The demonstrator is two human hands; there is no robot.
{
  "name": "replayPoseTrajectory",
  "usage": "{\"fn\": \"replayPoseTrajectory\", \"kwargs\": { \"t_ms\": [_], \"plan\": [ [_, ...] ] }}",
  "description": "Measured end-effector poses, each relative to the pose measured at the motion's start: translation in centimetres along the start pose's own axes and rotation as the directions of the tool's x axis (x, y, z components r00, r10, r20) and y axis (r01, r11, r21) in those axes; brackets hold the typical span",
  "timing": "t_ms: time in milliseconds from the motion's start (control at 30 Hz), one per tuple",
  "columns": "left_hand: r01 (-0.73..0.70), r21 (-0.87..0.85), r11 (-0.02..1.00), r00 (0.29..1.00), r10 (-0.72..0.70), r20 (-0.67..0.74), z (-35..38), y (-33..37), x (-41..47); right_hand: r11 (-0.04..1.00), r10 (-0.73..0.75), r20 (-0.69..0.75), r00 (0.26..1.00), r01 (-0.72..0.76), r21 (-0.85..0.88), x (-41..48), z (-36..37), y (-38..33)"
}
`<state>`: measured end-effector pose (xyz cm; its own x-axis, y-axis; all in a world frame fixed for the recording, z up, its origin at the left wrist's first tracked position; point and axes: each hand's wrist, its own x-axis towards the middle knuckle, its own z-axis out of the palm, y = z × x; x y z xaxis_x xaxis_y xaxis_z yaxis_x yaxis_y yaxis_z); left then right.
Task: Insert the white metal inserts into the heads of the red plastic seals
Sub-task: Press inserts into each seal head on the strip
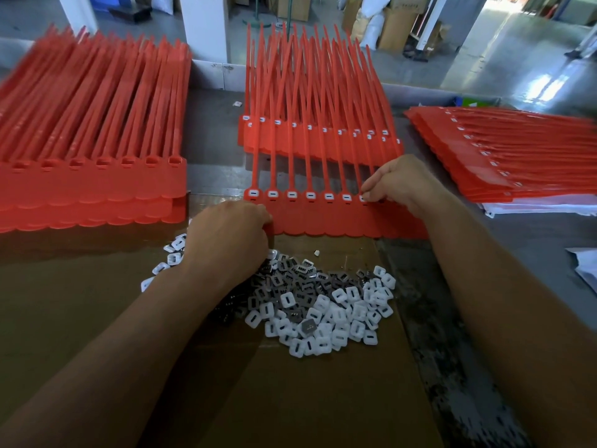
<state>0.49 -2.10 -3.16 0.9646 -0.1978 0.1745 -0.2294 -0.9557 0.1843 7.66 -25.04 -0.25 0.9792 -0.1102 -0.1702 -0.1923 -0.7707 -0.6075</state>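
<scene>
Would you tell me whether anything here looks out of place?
One white square insert lies alone on the grey table, left of the middle stack of red plastic seals, far from the loose insert pile.

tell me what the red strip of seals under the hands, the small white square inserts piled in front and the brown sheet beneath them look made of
Red strip of seals: moulded plastic, smooth, semi-matt, with thin straps that bend. White square inserts: white plastic-looking faces, slotted; grey undersides suggest metal, though that is unsure. Brown sheet: cardboard, matt, with a fold crease.
</scene>
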Motion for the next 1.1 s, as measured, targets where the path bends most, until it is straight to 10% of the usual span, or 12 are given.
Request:
{"fn": "replayPoseTrajectory", "kwargs": {
  "t_ms": [433,767,1100],
  "plan": [
    [-0.006,0.008,1.000,1.000,0.006,0.003,-0.1,0.1,0.0,0.996,0.033,-0.137,0.990,-0.021,0.082,0.1,0.8,0.8],
    [-0.019,0.008,1.000,1.000,0.019,0.007,0.0,0.0,0.1,0.968,-0.240,-0.206,0.949,0.249,0.019,-3.0,1.2,1.1],
    [-0.010,0.016,1.000,1.000,0.010,0.013,0.0,0.0,0.1,0.890,-0.441,0.339,0.831,0.453,0.049,-9.1,1.0,-0.5]
  ]
}}
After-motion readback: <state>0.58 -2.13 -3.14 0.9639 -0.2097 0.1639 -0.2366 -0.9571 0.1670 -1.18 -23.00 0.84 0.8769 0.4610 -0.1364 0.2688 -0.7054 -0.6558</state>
